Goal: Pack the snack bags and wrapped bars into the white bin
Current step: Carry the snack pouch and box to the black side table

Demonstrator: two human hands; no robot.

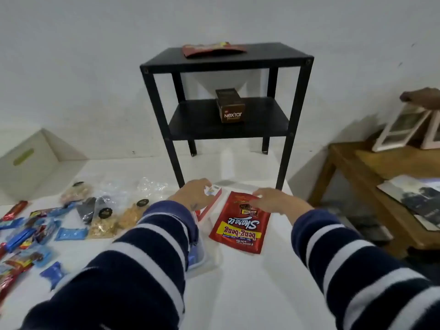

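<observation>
A white plastic bin [31,163] sits tipped at the white table's [250,282] far left edge. Loose blue and red wrapped bars [23,236] lie nearer, by that edge. The left hand [194,195] grasps a red-and-white box [209,203]. The right hand [276,201], fingers relaxed, rests on a red foil snack bag [240,228].

One head-worn wide-angle view looks forward and down over a white table [250,282], close above both striped sleeves, which rise from the bottom edge of the frame. The lens bends straight lines near the borders. A black shelf unit [226,60] stands at upper centre against the wall; a wooden side table [357,163] sits at the right edge
</observation>
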